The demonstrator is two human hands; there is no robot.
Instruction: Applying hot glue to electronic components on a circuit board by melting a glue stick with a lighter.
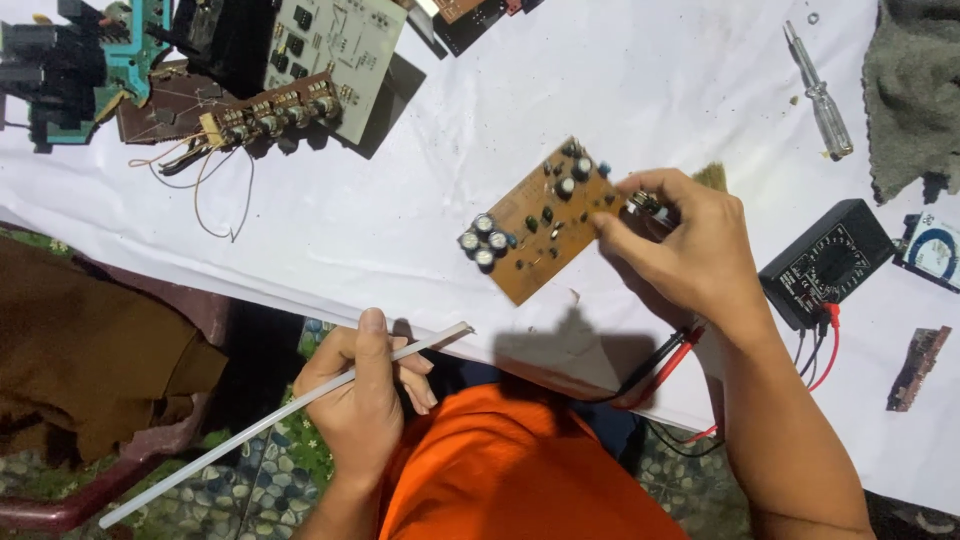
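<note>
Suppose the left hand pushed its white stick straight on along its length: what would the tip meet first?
Probably the brown circuit board held by the right hand. The left hand aims the white stick up-right toward it, though depth is unclear.

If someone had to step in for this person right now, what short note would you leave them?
Left hand: closed around a thin white rod, held off the table edge.
Right hand: fingers pinch the brown circuit board by one end, lifted over the white table.
Nearby: black multimeter with red and black leads, clear screwdriver, more boards far left.
Done: board picked up, rod in hand.
Left: rod and board not yet touching.
</note>
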